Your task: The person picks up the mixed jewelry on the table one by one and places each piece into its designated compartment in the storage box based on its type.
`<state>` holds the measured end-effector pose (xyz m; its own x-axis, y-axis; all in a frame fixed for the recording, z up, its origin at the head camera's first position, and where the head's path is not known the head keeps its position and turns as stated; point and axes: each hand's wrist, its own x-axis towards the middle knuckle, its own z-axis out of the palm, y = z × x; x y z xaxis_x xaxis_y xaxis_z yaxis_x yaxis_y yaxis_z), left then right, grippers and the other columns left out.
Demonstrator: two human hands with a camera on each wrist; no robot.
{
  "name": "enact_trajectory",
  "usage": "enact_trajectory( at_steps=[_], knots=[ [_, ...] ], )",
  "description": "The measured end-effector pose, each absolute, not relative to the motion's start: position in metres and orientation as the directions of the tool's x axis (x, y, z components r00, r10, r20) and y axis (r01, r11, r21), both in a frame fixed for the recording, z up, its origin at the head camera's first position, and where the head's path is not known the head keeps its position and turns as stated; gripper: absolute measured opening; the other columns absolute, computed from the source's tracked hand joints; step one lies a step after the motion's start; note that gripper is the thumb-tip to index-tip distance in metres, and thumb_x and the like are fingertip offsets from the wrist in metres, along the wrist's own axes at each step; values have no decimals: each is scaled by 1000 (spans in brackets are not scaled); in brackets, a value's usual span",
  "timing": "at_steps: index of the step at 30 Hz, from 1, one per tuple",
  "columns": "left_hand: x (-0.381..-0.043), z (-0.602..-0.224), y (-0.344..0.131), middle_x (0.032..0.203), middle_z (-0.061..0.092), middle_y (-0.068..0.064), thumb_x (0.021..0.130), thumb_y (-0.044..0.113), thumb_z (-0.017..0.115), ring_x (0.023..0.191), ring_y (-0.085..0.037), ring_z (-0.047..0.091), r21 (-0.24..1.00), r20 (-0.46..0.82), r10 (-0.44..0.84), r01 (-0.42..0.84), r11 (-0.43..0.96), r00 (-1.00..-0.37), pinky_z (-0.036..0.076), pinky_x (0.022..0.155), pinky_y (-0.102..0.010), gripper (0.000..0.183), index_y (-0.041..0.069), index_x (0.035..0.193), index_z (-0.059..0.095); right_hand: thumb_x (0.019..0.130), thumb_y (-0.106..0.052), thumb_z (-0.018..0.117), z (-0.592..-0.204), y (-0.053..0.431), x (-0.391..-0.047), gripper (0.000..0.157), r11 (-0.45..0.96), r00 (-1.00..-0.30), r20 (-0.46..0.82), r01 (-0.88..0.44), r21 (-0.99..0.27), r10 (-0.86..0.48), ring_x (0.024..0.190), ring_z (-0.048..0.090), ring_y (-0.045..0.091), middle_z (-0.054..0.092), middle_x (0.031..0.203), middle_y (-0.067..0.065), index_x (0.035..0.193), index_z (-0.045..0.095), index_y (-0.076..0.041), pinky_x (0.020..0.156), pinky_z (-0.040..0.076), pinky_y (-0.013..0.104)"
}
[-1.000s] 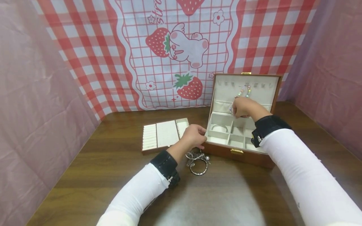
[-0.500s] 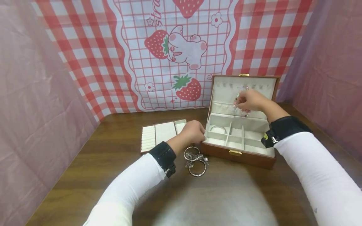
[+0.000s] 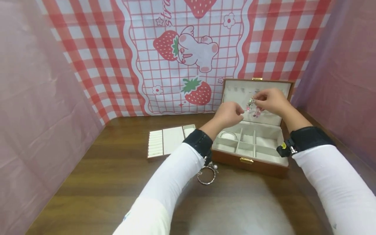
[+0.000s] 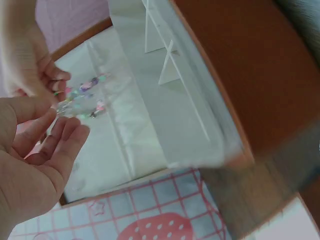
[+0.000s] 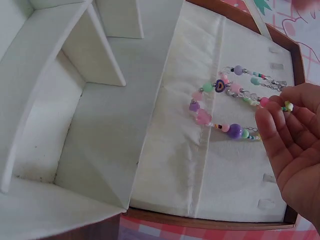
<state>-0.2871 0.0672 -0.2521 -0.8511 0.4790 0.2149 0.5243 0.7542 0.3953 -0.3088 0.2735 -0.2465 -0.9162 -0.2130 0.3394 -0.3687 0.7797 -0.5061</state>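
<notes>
My right hand (image 3: 274,101) pinches a strand of colourful beaded bracelets (image 5: 204,117) between thumb and fingers. They dangle in front of the cream lining of the raised lid (image 5: 175,125); whether they also hang from a lid hook is unclear. Left of them, my left hand (image 3: 228,114) is raised with loosely bent fingers (image 4: 75,142) close to the beads, and nothing shows in its grasp. Below both hands stands the brown jewelry box (image 3: 264,168), divided into several cream compartments. A thin bangle (image 3: 228,132) lies in its back left compartment.
A shallow tray (image 3: 173,138) with ring rolls lies left of the box. In front of the box, a patterned silver bangle (image 3: 206,184) and a pearl charm (image 3: 215,166) lie on the wooden table (image 3: 111,182), partly behind my left wrist. A strawberry-print cloth (image 3: 196,49) hangs behind.
My left hand has left the box's left edge and risen rightward toward the beads. My right hand has moved slightly up and right, pinching the beaded bracelets.
</notes>
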Motion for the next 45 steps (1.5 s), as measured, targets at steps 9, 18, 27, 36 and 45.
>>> enact_trajectory(
  at_steps=[9, 18, 27, 36, 45],
  knots=[
    [-313, -272, 126, 120, 65, 12, 86, 10, 61, 110, -5, 59, 258, 186, 434, 470, 844, -881, 45, 87, -12, 42, 24, 125, 67, 95, -17, 62, -259, 286, -295, 28, 786, -906, 421, -289, -547, -40, 63, 60, 9, 68, 88, 20, 108, 68, 6, 54, 45, 21],
    [-340, -282, 123, 114, 66, 9, 85, 10, 65, 105, -6, 59, 101, 246, 405, 439, 893, -881, 46, 87, -15, 38, 26, 119, 69, 94, -26, 62, -251, 267, -302, 33, 764, -865, 495, -267, -587, 78, 68, 53, 5, 68, 93, 21, 108, 70, 3, 54, 41, 17],
    [-341, -295, 127, 104, 68, 6, 95, 15, 57, 96, -15, 63, -24, 275, 428, 439, 898, -861, 55, 73, -27, 17, 22, 100, 72, 94, -25, 61, -242, 253, -307, 31, 750, -832, 543, -286, -597, 114, 61, 48, -3, 67, 91, 21, 105, 70, 2, 53, 40, 17],
    [-341, -301, 132, 110, 63, 3, 106, 30, 36, 104, -15, 56, 7, 300, 351, 370, 929, -887, 50, 80, -28, 36, 25, 117, 70, 93, -26, 59, -235, 239, -316, 32, 741, -776, 595, -272, -614, 209, 69, 50, 3, 67, 93, 20, 105, 71, 1, 58, 40, 18],
    [-345, -299, 135, 107, 67, 5, 99, 19, 50, 99, -14, 61, 0, 351, 361, 385, 923, -864, 52, 80, -25, 24, 25, 111, 70, 90, -21, 63, -240, 238, -325, 26, 696, -761, 596, -282, -661, 257, 60, 45, -10, 65, 79, 9, 97, 72, 2, 57, 38, 14]
  ],
)
